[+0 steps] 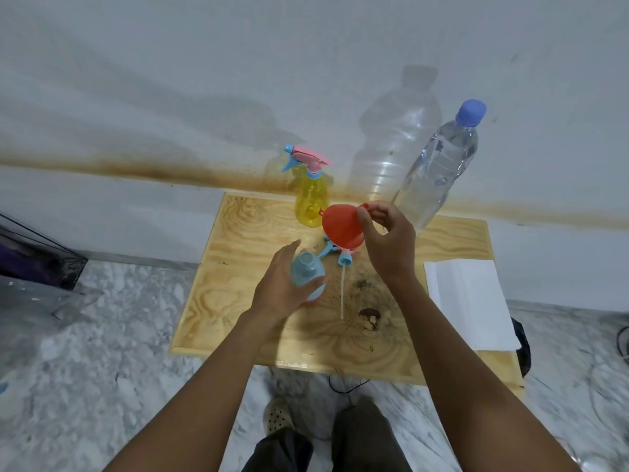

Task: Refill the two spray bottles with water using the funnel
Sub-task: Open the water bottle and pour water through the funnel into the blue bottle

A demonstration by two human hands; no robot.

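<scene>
A small blue spray bottle (pixel 308 275) stands uncapped on the wooden table (pixel 238 233), and my left hand (pixel 277 284) wraps around its left side. My right hand (pixel 384 240) pinches the rim tab of a red funnel (pixel 340 226), held in the air just above and behind the blue bottle. The blue bottle's pink-and-blue spray head (pixel 340 255) lies on the table under the funnel, its white tube (pixel 343 294) pointing toward me. A yellow spray bottle (pixel 311 195) with its spray head on stands at the back.
A capped clear water bottle (pixel 439 168), full, stands at the back right. Beside it is an uncapped, nearly empty clear bottle (pixel 391 148). White folded paper (pixel 469 298) lies on the table's right edge. A dark stain (pixel 369 316) marks the wood. The wall is right behind.
</scene>
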